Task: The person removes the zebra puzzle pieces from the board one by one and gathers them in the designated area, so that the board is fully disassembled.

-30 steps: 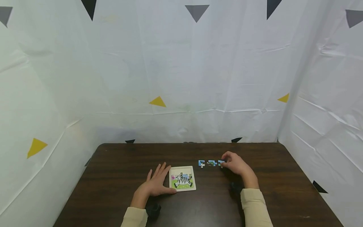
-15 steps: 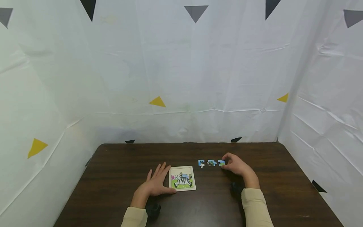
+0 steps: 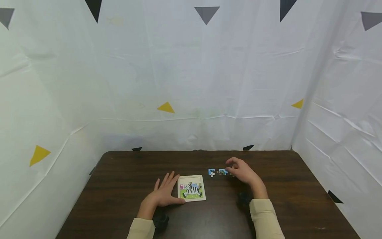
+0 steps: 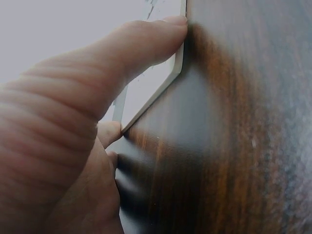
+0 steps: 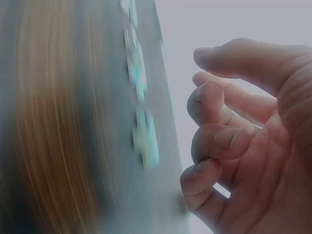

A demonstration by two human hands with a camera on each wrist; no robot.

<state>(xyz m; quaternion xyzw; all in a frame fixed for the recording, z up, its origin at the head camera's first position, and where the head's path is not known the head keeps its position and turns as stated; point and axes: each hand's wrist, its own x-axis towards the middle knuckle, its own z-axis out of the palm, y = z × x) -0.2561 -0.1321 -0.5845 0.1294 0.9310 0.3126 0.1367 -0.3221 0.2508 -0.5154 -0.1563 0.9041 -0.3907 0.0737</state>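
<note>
- The person's left hand [image 3: 164,196] lies spread at the left side of the small puzzle tray [image 3: 191,179], its fingers straight and fanned out, curled round nothing
- From the left wrist I can see the thumb lying across the tray's near edge, close to a corner, while another fingertip touches the corner at the far end of that left side
- The tray sits flat on the dark wooden table [image 3: 209,219], a little left of the table's middle; inside is a zebra running over green, with a pink round shape by its head and a patch of blue above its back, and pale wood shows along the far part
- The right hand [image 3: 246,173] hangs over the loose pieces with its fingers loosely bent, thumb and forefinger apart, holding nothing
- Three pieces lie in a row to the right of the tray, toward the table's far side: the left piece [image 3: 211,171], blue with black and white, the middle piece [image 3: 222,172], blue and green, and the right piece [image 5: 147,141], which the right hand partly hides from above and the wrist camera blurs
- Both arms wear cream sleeves [image 3: 266,215], with something black at each wrist
- White sheeting [image 3: 191,66] printed with yellow, grey and black triangles hangs behind the table and along both sides
</note>
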